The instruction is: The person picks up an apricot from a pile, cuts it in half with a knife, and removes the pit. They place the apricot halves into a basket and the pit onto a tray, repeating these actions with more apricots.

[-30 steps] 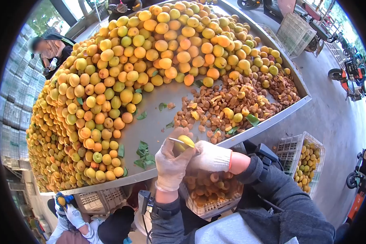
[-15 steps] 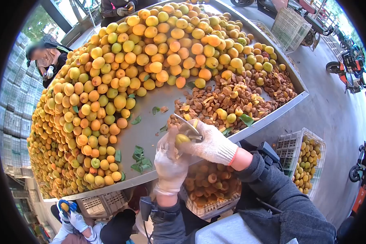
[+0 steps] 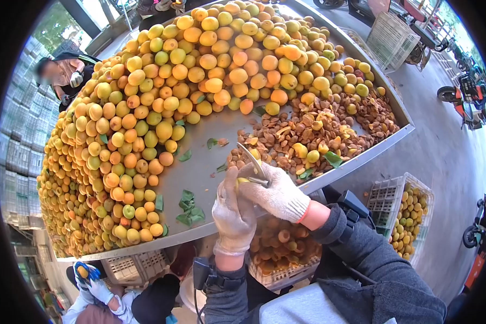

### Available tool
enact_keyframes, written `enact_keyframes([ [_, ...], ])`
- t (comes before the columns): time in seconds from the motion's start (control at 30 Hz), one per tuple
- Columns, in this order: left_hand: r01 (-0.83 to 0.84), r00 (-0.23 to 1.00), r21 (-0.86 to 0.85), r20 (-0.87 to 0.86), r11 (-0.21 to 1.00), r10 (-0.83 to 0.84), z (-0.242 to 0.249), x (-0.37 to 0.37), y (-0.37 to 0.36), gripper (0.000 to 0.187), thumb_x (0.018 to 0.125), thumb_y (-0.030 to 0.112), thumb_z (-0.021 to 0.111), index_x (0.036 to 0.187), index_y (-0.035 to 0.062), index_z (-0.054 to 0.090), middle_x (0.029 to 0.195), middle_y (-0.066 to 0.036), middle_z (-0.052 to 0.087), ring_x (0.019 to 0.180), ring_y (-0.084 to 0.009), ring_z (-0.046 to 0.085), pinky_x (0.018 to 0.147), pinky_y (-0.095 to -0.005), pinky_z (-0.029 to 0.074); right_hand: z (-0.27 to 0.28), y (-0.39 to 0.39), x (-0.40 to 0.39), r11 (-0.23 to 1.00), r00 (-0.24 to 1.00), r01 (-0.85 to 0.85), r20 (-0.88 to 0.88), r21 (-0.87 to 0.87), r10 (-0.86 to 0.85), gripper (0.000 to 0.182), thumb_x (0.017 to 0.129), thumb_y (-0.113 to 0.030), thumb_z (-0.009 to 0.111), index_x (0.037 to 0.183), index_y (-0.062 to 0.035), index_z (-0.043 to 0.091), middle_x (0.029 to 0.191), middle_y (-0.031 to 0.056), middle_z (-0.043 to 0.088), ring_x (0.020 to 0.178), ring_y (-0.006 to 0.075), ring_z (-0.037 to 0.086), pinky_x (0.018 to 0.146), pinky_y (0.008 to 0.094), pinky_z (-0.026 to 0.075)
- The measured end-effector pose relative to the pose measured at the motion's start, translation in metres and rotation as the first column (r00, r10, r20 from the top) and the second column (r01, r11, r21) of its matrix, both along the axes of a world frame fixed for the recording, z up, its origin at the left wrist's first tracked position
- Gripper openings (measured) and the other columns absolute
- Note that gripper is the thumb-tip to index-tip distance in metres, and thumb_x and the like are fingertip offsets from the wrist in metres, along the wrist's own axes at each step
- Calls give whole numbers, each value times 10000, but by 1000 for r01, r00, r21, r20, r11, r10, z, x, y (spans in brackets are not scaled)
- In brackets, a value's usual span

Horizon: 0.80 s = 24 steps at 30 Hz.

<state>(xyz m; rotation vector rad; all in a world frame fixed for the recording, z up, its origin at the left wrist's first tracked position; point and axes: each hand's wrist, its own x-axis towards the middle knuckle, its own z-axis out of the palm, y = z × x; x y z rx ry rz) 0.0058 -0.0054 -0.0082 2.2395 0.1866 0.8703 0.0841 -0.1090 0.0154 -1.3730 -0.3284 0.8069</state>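
In its white glove, my left hand (image 3: pixel 234 218) is closed around a yellow-green apricot (image 3: pixel 242 181), mostly hidden between the two hands. My right hand (image 3: pixel 279 195), also gloved, grips a small knife (image 3: pixel 254 162) with a curved metal blade pointing up and left. Both hands meet over the near edge of the metal table (image 3: pixel 200 162). Just beyond them lies a heap of brown apricot pits (image 3: pixel 286 137) with scraps of yellow flesh. Below my hands stands a crate of opened apricots (image 3: pixel 283 248).
A big pile of whole apricots (image 3: pixel 162 108) covers the table's left and back. Green leaves (image 3: pixel 188 210) lie near the edge. At right is a crate of apricots (image 3: pixel 407 221). Co-workers sit at lower left (image 3: pixel 94 286) and far left (image 3: pixel 67 75). Motorbikes (image 3: pixel 467 97) stand beyond.
The apricot between my hands shows less now, with the fingers closed further over it. The knife blade has turned steeper. The far-left co-worker's hands have moved apart.
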Motion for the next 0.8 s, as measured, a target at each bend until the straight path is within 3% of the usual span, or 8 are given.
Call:
enact_keyframes([
  [0.03, -2, 1000, 1, -1, 1000, 2, 2, -1, -2, 353, 914, 31, 465, 1257, -21, 532, 1090, -210, 640, 991, -328, 644, 868, -342, 499, 0, 0, -1, 1000, 1000, -2, -1, 1, 2, 280, 890, -154, 603, 1128, -11, 570, 890, 40, 631, 798, 77, 570, 684, 234, 494],
  [0.1, -74, 997, -717, -32, 693, 73, 8, -3, -5, 376, 895, 43, 420, 1249, -6, 538, 1072, -201, 642, 799, -257, 656, 724, -280, 526, -1, 0, -3, 996, 993, 71, -91, -57, -76, 224, 909, -173, 557, 1089, -52, 614, 890, 24, 639, 682, 57, 554, 574, 207, 464],
  [0.3, 69, 983, -996, 79, 64, 166, 1, 1, 15, 348, 933, 215, 440, 1198, 21, 557, 942, -183, 659, 536, -174, 567, 472, -236, 453, 13, -9, 3, 995, 980, 44, -195, 93, -26, 214, 907, -185, 535, 1055, -50, 612, 775, 44, 618, 461, 56, 466, 414, 193, 364],
  [0.4, 148, 987, -989, 147, -6, 69, 0, -7, 24, 451, 952, 423, 489, 1193, 50, 569, 841, -162, 656, 527, -167, 561, 470, -248, 459, 26, -27, 14, 987, 958, -162, -238, 5, 158, 251, 894, -220, 583, 1078, -55, 626, 751, 39, 627, 522, 86, 530, 481, 217, 419],
  [0.53, 120, 988, -988, 129, -99, -90, 2, -10, 24, 675, 891, 656, 452, 1188, 64, 577, 745, -134, 639, 479, -131, 514, 441, -222, 410, 17, -32, 13, 750, 742, -449, 265, -486, 615, 269, 862, -227, 636, 1088, -83, 657, 739, -21, 616, 723, 118, 618, 690, 269, 495],
  [0.6, 71, 984, -998, 70, 0, -167, -4, -12, 22, 705, 884, 681, 428, 1176, 58, 580, 716, -116, 624, 469, -124, 497, 427, -218, 390, 13, -25, 14, 996, 928, -80, 363, -26, 84, 229, 863, -180, 639, 1071, -85, 659, 705, -12, 596, 619, 110, 580, 579, 244, 463],
  [0.63, 32, 972, -994, 6, 104, -233, -5, -12, 21, 736, 878, 706, 403, 1164, 51, 583, 686, -98, 608, 458, -117, 480, 413, -213, 370, 41, -30, 16, 998, 996, 18, -81, -68, -24, 191, 871, -120, 619, 1055, -79, 647, 676, -3, 580, 490, 100, 503, 449, 224, 379],
  [0.8, -81, 918, -989, -123, 127, -376, 0, -6, 6, 779, 903, 708, 327, 1108, -1, 577, 623, -44, 572, 425, -77, 413, 410, -192, 329, 30, -10, 17, 746, 880, 452, -379, 490, -285, 201, 899, -32, 516, 1072, -73, 611, 557, -3, 390, 370, 101, 331, 352, 242, 258],
])
